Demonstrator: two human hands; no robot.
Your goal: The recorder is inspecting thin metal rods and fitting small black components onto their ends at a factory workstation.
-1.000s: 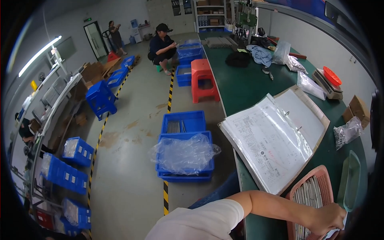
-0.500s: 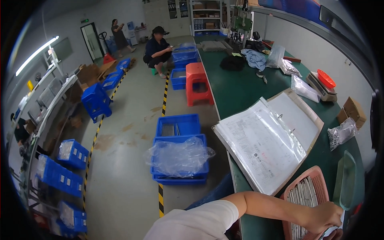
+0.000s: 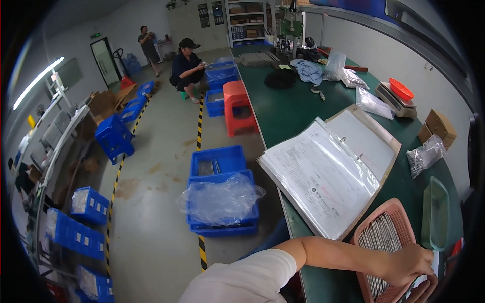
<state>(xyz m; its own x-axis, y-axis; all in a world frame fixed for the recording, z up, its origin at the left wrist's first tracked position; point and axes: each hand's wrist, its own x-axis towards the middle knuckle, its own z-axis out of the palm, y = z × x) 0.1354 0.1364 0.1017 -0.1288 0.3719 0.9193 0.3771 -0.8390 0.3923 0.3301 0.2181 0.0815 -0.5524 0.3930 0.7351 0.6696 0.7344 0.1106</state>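
Note:
My left arm, in a white short sleeve, reaches across to a pink plastic basket (image 3: 365, 233) filled with thin metal rods (image 3: 380, 241) on the green table (image 3: 288, 113). My left hand (image 3: 408, 263) lies on the basket's near right corner, fingers curled down over its rim. Just below it, at the picture's lower edge, only part of my right hand (image 3: 425, 292) shows, beside a small white piece (image 3: 433, 263); its grip is hidden. An open ring binder (image 3: 328, 174) with sheets in plastic sleeves lies beside the basket.
A pale green tray (image 3: 435, 212), bagged parts (image 3: 425, 154), a cardboard box (image 3: 440, 126) and a scale with a red bowl (image 3: 400, 92) sit on the table. Blue crates (image 3: 222, 202) and a red stool (image 3: 238, 106) stand on the floor. One person (image 3: 188, 68) crouches beyond; another stands farther off.
My head has turned a little, so the room sits differently in view. My left hand stays on the basket's corner.

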